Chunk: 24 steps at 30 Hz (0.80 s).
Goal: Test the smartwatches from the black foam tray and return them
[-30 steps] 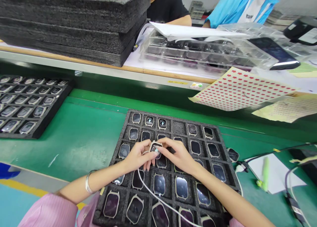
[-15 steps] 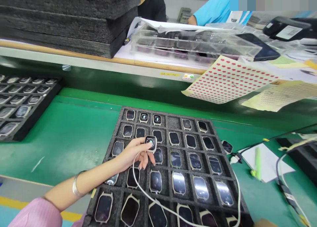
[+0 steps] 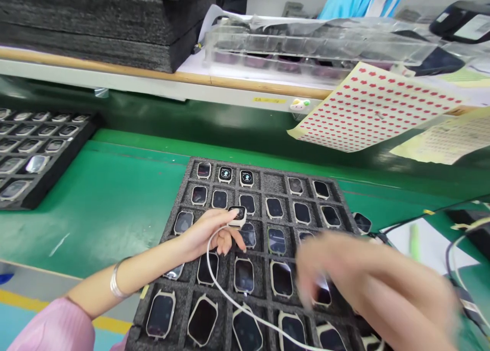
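My left hand (image 3: pixel 210 232) is closed on a smartwatch (image 3: pixel 241 216), thumb across its screen and fingers underneath. From that hand a white cable (image 3: pixel 226 293) loops down over the tray; its end at the watch is hidden. Below the watch lies a black foam tray (image 3: pixel 273 184) with rows of pale-cased watch bodies in its compartments. Two watches in the top row, such as this lit watch (image 3: pixel 247 178), show a bright dial. My right hand (image 3: pixel 363 277) hovers over the tray's right side, smeared by motion, so its fingers cannot be made out.
Another foam tray of watches (image 3: pixel 53 169) lies at the left. Beyond the green bench, a shelf (image 3: pixel 138 87) carries stacked black foam (image 3: pixel 95 29) and clear plastic trays (image 3: pixel 268 47). A sticker sheet (image 3: pixel 367 108) hangs off its edge. A loose watch (image 3: pixel 362 222) and white paper (image 3: pixel 440 243) sit right.
My right hand has come in from the lower right over the tray. The left hand still holds the watch, whose screen now tilts farther away. The camera view has shifted slightly.
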Available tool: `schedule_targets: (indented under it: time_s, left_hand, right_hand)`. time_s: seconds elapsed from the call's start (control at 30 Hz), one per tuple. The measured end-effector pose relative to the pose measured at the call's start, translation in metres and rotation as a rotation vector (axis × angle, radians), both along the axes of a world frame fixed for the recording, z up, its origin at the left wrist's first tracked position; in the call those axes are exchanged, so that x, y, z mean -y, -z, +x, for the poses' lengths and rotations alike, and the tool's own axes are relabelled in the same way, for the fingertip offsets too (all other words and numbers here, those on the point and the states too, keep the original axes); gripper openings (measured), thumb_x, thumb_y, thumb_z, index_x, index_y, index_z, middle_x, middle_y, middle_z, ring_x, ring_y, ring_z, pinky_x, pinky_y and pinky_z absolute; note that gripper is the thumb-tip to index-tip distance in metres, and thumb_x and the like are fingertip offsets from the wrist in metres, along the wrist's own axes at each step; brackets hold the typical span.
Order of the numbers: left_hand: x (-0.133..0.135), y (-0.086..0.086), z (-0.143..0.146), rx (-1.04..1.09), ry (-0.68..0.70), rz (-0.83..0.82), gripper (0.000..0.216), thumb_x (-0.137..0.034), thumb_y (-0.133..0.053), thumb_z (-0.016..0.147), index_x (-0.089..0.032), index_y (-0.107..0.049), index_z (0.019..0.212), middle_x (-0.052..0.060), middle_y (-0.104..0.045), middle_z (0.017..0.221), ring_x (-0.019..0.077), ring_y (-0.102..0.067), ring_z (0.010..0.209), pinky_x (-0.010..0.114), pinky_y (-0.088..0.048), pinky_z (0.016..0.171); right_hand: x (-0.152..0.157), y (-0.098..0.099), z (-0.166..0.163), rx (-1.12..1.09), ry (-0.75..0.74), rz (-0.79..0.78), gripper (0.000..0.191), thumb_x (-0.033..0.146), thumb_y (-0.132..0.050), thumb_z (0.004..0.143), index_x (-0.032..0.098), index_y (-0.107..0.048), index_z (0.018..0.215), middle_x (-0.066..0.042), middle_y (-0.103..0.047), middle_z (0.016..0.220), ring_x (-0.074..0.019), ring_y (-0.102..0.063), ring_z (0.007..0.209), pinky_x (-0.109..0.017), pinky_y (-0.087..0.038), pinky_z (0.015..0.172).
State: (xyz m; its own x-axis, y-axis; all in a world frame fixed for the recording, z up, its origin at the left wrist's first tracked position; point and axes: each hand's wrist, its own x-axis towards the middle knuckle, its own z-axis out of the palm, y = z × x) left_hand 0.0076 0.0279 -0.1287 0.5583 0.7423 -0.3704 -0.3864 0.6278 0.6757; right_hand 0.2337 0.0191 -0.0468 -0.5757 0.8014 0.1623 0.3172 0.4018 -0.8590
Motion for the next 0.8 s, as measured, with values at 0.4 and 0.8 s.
schedule_targets:
  time_s: [0.4, 0.8]
  left_hand:
    - [0.015, -0.004, 0.004, -0.333, 0.023, 0.414, 0.031, -0.046, -0.049, 0.090, -0.017, -0.044, 0.099, -0.002, -0.058, 0.061, 0.0086, -0.052, 0.037, 0.015, -0.038, 0.033]
    - [0.023, -0.007, -0.001, -0.522, 0.107, 0.662, 0.018, -0.036, -0.039, 0.096, -0.019, -0.037, 0.101, -0.006, -0.042, 0.064, 0.0084, -0.038, 0.050, 0.019, -0.034, 0.046]
  right_hand:
    - [-0.018, 0.052, -0.039, -0.037, -0.090, -0.172, 0.050, 0.023, -0.064, 0.086, 0.024, -0.042, 0.131, -0.001, -0.065, 0.085, -0.0146, -0.064, 0.065, -0.029, -0.056, 0.061]
    - [-0.013, 0.055, -0.040, -0.059, 0.029, 0.004, 0.047, 0.019, -0.065, 0.082, 0.023, -0.052, 0.127, -0.002, -0.068, 0.086, -0.0144, -0.063, 0.063, -0.029, -0.056, 0.062]
